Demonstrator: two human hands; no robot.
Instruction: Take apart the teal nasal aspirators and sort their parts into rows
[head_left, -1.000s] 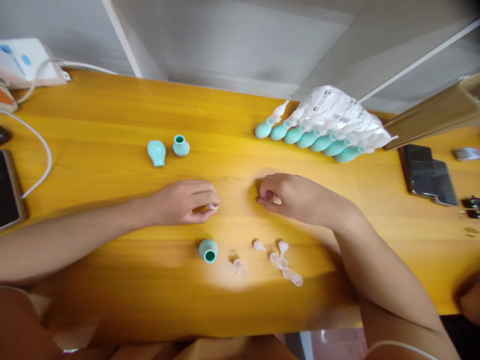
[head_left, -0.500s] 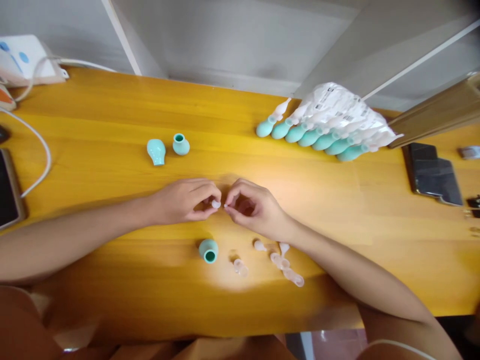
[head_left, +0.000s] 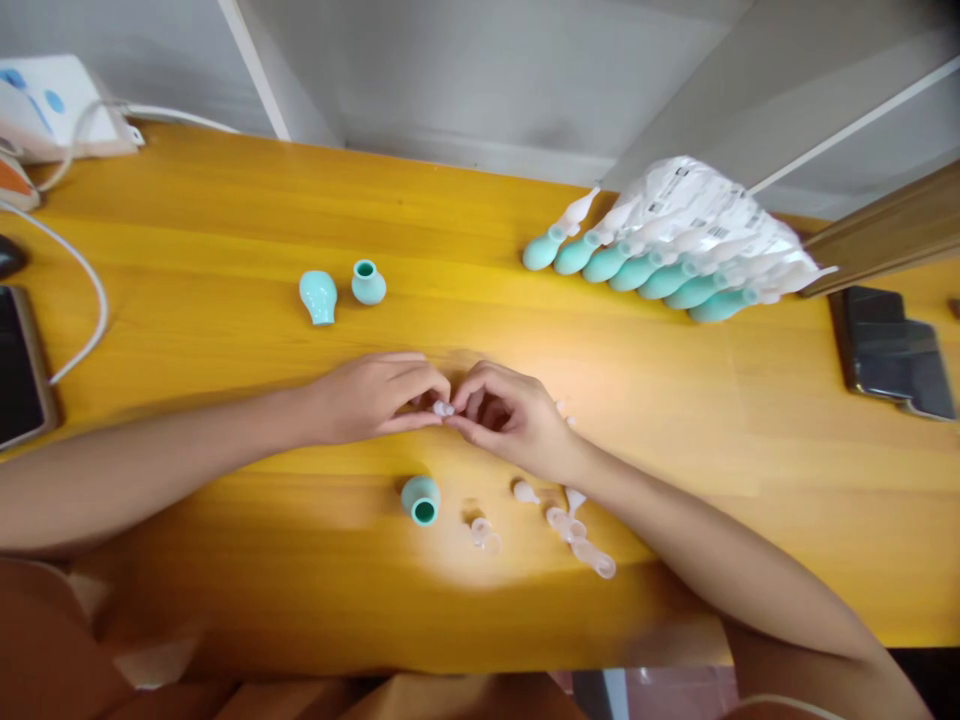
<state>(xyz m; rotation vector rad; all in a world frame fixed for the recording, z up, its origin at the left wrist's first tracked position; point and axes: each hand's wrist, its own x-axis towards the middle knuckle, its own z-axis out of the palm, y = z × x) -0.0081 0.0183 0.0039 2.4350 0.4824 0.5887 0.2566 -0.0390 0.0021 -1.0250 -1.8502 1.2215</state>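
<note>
Small clear plastic piece (head_left: 442, 408): pinched between the fingertips of both hands at the middle of the wooden table (head_left: 225, 230), just above its surface. It sits exactly at the meeting point of the two hands, so neither is nearer. Too small to tell its long axis or whether it is one part or two pressed together.

Left hand (head_left: 371, 398): comes in from the left, forearm resting on the table, thumb and forefinger closed on the left side of the clear piece.

Right hand (head_left: 510, 415): comes in from the lower right, fingers curled, thumb and forefinger closed on the right side of the same piece. Fingertips of the two hands touch or nearly touch.

Teal bulb, near (head_left: 420, 499): just below the hands, lying with its open mouth toward the viewer; nothing visible inside.

Loose clear tips (head_left: 566, 525): several scattered to the right of that bulb, below the right wrist, some touching one another; one more pair (head_left: 484, 534) lies between them and the bulb.

Teal bulbs, far (head_left: 341, 290): two, well above the left hand, one on its side, one upright with its mouth open and seemingly empty.

Row of packed bulbs (head_left: 637, 270): teal bodies side by side at upper right, partly tucked into white printed wrappers (head_left: 697, 215).

Dark phone (head_left: 892, 352): right edge. Another device (head_left: 19, 370) and a white cable (head_left: 75, 270): left edge.
</note>
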